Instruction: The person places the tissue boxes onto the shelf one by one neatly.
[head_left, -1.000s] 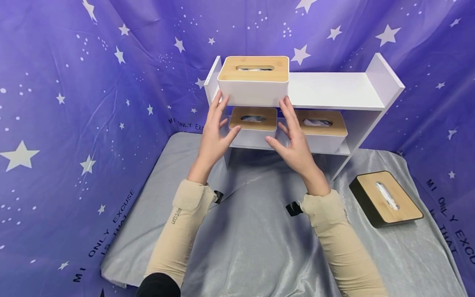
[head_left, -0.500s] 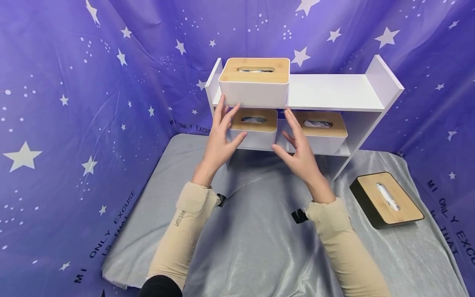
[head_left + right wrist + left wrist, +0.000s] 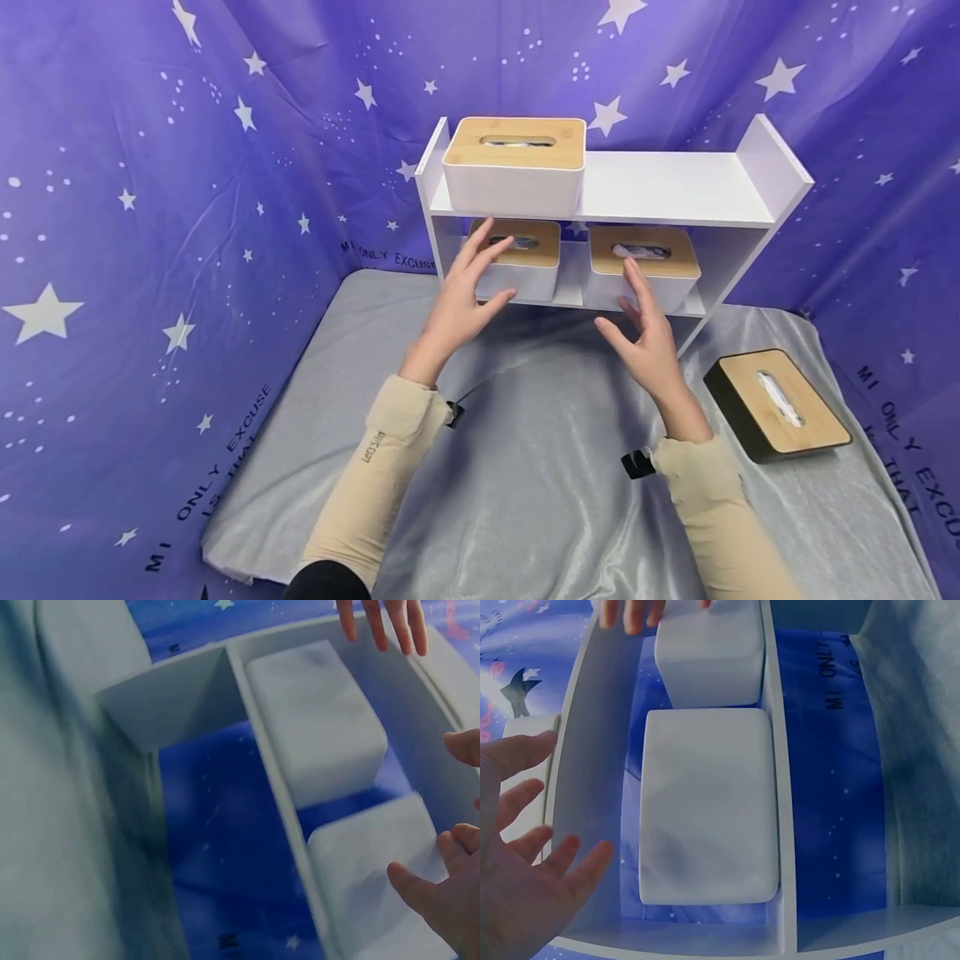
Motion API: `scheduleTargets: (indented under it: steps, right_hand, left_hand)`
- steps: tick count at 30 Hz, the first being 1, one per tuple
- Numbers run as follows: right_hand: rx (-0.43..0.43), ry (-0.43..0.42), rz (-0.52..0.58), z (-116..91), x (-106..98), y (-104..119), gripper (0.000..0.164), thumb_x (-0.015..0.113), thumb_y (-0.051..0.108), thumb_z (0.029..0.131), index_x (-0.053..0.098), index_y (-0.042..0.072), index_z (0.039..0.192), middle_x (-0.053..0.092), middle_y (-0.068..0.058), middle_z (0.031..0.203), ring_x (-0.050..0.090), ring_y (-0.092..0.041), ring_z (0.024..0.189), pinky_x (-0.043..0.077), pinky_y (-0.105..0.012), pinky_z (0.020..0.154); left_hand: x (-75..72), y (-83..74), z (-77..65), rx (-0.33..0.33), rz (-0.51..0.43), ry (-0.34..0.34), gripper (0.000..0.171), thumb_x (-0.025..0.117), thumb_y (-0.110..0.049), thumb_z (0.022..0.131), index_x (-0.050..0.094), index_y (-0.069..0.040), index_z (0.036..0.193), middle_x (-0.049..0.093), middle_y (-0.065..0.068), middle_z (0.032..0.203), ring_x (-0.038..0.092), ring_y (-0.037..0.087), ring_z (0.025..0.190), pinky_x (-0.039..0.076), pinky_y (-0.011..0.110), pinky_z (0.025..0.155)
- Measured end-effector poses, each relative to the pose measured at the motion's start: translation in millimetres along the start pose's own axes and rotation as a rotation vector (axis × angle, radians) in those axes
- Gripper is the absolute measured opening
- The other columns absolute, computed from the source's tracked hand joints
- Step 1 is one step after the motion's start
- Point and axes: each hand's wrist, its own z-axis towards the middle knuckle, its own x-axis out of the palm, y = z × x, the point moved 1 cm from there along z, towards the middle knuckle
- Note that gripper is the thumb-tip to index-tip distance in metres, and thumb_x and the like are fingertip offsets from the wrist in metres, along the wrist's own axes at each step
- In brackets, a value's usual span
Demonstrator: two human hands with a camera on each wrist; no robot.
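Observation:
A white tissue box (image 3: pixel 513 190) with a bamboo lid stands at the left end of the white shelf unit's (image 3: pixel 667 185) top board. Two similar tissue boxes, a left one (image 3: pixel 534 282) and a right one (image 3: pixel 670 288), sit on the lower board. My left hand (image 3: pixel 463 307) is held with fingers spread in front of the lower left box, holding nothing. My right hand (image 3: pixel 651 348), fingers loosely extended, hovers before the lower right box, partly covering it. In the left wrist view the left hand (image 3: pixel 525 855) appears apart from the lower left box (image 3: pixel 709 806).
A black tissue box (image 3: pixel 780 404) with a bamboo lid lies on the grey cloth (image 3: pixel 540 483), right of the shelf unit. A purple star-printed curtain (image 3: pixel 225 208) surrounds the surface at the back and sides. The unit's raised side panel (image 3: pixel 772 167) stands at its right end.
Both hands have come down and away from the tissue box on the top board. The right hand has shifted right, the left slightly right. The boxes stay in place.

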Motion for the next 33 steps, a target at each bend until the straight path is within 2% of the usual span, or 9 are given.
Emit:
scheduleTargets:
  steps: [6,9,14,18,22,28,33]
  right_hand:
    - [0.027,-0.088,-0.035,-18,-19,-15,0.081,0.068,-0.012,0.085,0.034,0.009,0.156,0.028,-0.009,0.164,0.031,-0.01,0.149,0.041,-0.021,0.114]
    - [0.059,-0.124,-0.053,-28,-31,-22,0.08,0.067,-0.013,0.085,0.035,0.009,0.155,0.031,-0.01,0.163,0.033,-0.005,0.146,0.04,-0.016,0.112]
    - [0.124,-0.185,-0.084,-48,-55,-40,0.077,0.066,-0.013,0.086,0.036,0.006,0.154,0.033,-0.014,0.162,0.035,-0.003,0.144,0.04,-0.017,0.113]
    - [0.179,-0.236,-0.18,-65,-75,-54,0.076,0.067,-0.008,0.088,0.037,0.011,0.154,0.034,-0.014,0.161,0.034,-0.003,0.143,0.039,-0.019,0.115]
    - [0.241,-0.306,-0.229,-79,-94,-64,0.074,0.069,0.0,0.088,0.039,0.013,0.154,0.034,-0.011,0.161,0.033,-0.003,0.144,0.036,-0.023,0.117]
    - [0.306,-0.405,-0.314,-100,-119,-81,0.078,0.074,0.006,0.083,0.041,0.015,0.153,0.034,-0.009,0.161,0.032,-0.015,0.147,0.029,-0.018,0.116]
    - [0.417,-0.45,-0.38,-116,-137,-93,0.081,0.074,0.012,0.082,0.037,0.015,0.154,0.028,-0.008,0.163,0.025,-0.026,0.152,0.019,-0.033,0.125]
  left_hand:
    - [7.5,-0.3,-0.8,-0.01,-0.01,0.071,0.067,0.075,-0.009,0.088,0.047,-0.01,0.149,0.03,0.011,0.163,0.032,0.026,0.15,0.033,0.043,0.122]
    - [12.6,0.3,-3.2,-0.016,-0.021,0.089,0.068,0.076,-0.01,0.087,0.046,-0.009,0.149,0.033,0.012,0.162,0.031,0.026,0.151,0.031,0.044,0.123]
    - [22.2,1.8,-8.3,-0.014,-0.016,0.139,0.067,0.075,-0.014,0.089,0.046,-0.008,0.149,0.037,0.011,0.16,0.034,0.025,0.149,0.03,0.044,0.124]
    - [30.1,3.1,-11.7,-0.032,-0.002,0.183,0.066,0.074,-0.017,0.09,0.046,-0.01,0.149,0.04,0.007,0.159,0.036,0.024,0.148,0.03,0.041,0.124]
    - [38.1,3.3,-14.6,-0.043,0.007,0.231,0.066,0.074,-0.022,0.091,0.046,-0.012,0.15,0.043,0.005,0.157,0.038,0.022,0.147,0.03,0.037,0.124]
    - [50.5,4.8,-20.0,-0.037,0.008,0.293,0.067,0.076,-0.025,0.089,0.047,-0.012,0.149,0.044,0.004,0.157,0.039,0.021,0.147,0.031,0.036,0.124]
    - [60.1,7.5,-24.6,-0.02,-0.004,0.312,0.066,0.078,-0.024,0.088,0.05,-0.009,0.146,0.048,0.006,0.154,0.042,0.022,0.145,0.033,0.037,0.123]
